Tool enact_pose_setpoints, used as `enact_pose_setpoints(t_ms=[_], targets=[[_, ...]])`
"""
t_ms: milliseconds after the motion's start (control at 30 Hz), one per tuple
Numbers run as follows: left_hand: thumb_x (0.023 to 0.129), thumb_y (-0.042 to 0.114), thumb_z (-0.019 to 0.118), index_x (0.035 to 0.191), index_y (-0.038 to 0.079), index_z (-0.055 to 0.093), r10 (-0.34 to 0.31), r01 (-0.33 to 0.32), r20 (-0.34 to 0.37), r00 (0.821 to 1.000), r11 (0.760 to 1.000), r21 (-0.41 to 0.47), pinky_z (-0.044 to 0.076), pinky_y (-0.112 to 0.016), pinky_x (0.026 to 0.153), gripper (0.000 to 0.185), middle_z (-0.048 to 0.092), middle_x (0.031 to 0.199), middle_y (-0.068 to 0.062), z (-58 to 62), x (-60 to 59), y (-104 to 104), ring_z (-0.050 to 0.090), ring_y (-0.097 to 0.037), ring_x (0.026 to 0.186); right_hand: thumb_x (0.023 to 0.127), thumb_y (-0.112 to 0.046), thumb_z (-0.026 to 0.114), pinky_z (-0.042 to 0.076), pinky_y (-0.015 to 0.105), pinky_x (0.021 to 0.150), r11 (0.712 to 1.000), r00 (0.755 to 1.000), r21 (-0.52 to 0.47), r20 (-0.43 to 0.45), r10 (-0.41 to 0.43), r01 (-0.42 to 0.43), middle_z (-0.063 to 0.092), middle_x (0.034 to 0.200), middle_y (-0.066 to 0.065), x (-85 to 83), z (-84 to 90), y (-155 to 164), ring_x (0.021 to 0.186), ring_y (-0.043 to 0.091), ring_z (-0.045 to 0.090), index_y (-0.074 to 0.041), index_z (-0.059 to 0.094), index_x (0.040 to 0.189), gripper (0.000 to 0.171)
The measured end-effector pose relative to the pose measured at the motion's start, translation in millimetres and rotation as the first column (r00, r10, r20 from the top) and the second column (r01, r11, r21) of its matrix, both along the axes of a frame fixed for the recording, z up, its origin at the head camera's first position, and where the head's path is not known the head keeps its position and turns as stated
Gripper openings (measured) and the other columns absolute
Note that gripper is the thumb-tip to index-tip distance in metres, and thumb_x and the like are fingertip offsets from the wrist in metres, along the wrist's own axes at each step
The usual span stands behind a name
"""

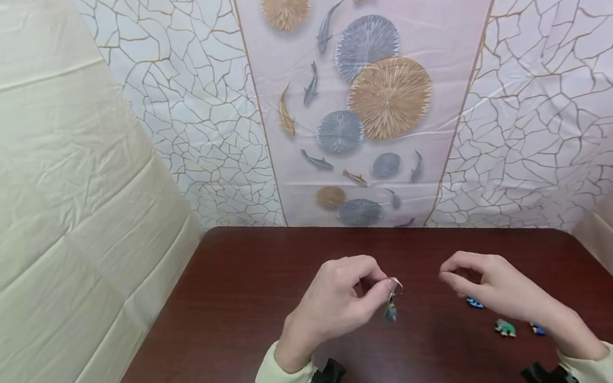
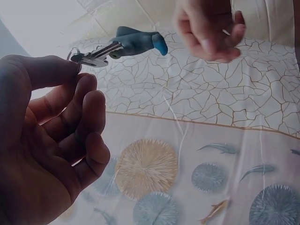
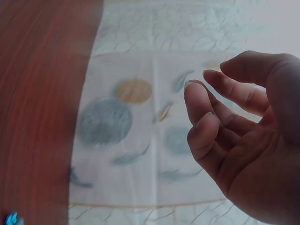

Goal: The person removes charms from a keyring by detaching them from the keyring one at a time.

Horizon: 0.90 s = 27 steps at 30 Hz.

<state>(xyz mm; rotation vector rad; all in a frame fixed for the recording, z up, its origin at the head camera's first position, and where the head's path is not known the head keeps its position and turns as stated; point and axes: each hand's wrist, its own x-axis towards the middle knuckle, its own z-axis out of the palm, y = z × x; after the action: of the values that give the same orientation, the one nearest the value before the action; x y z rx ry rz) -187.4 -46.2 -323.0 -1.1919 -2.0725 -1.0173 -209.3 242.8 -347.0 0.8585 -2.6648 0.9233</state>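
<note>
My left hand (image 1: pixel 338 301) pinches a metal key ring (image 1: pixel 399 285) between thumb and index finger, above the table. From the ring hang silver keys (image 2: pixel 101 55) and a dark teal charm (image 2: pixel 138 43) with a brighter blue tip. The charm's exact shape is unclear. To the right, my right hand (image 1: pixel 492 278) hovers apart from the ring, its fingers loosely bent. A gap shows between its thumb and fingertips (image 3: pixel 194 96) in the right wrist view, with nothing held there.
On the dark red-brown table (image 1: pixel 227 283), under and beside the right forearm, lie a blue piece (image 1: pixel 474 302), a green animal-like piece (image 1: pixel 505 328) and another blue piece (image 1: pixel 537 328), partly hidden. A patterned cloth (image 1: pixel 341 91) hangs behind the table; pale fabric (image 1: pixel 53 177) lines the left.
</note>
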Motion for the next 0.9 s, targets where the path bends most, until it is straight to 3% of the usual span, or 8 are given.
enact_pose_setpoints(t_ms=[167,300,500,733,900], targets=[[0.091,0.016,0.065,0.075,0.021,0.06,0.0,0.0,0.002,1.0,1.0,-0.007,0.036,-0.003,0.054,0.018,0.06,0.068,0.018,-0.2,-1.2,0.2,0.042,0.01,0.058,0.089,-0.007,0.07,0.045,0.016,0.053,0.995,0.992,-0.05,-0.095,0.083,-0.088,0.06,0.078,-0.016,10.6,6.7,-13.0,0.061,-0.002,0.056,-0.031,0.064,0.095,0.025],[0.092,0.017,0.065,0.076,0.021,0.059,0.007,-0.007,-0.004,1.0,1.0,-0.018,0.035,-0.004,0.054,0.018,0.058,0.068,0.016,-0.5,-1.9,0.7,0.043,0.007,0.058,0.085,-0.001,0.072,0.045,0.012,0.058,0.987,0.973,-0.058,-0.181,0.14,-0.153,0.061,0.084,-0.019,18.7,11.3,-23.2,0.07,-0.004,0.057,-0.032,0.064,0.095,0.033],[0.093,0.017,0.065,0.076,0.021,0.059,-0.001,0.001,0.007,1.0,1.0,-0.015,0.035,-0.004,0.054,0.018,0.057,0.068,0.015,-0.4,-2.2,1.6,0.042,0.009,0.059,0.086,0.0,0.071,0.044,0.011,0.059,0.975,0.964,-0.082,-0.189,0.187,-0.205,0.059,0.086,-0.021,31.8,20.2,-38.2,0.071,-0.006,0.057,-0.033,0.062,0.096,0.035],[0.093,0.016,0.064,0.077,0.019,0.06,-0.008,0.008,0.029,1.0,1.0,0.0,0.035,-0.004,0.051,0.017,0.058,0.066,0.015,-2.0,-1.7,3.8,0.04,0.011,0.057,0.078,0.013,0.07,0.043,0.01,0.056,0.913,0.915,-0.212,-0.288,0.282,-0.348,0.061,0.088,-0.014,37.0,16.8,-55.1,0.069,-0.004,0.056,-0.024,0.065,0.099,0.043],[0.093,0.015,0.064,0.077,0.019,0.06,0.004,-0.004,0.029,1.0,1.0,0.006,0.034,-0.004,0.051,0.017,0.056,0.065,0.014,-2.8,-1.6,4.5,0.039,0.01,0.057,0.079,0.013,0.07,0.042,0.01,0.053,0.911,0.923,-0.25,-0.29,0.254,-0.329,0.061,0.087,-0.014,38.7,11.1,-64.8,0.067,-0.003,0.055,-0.025,0.066,0.098,0.042]])
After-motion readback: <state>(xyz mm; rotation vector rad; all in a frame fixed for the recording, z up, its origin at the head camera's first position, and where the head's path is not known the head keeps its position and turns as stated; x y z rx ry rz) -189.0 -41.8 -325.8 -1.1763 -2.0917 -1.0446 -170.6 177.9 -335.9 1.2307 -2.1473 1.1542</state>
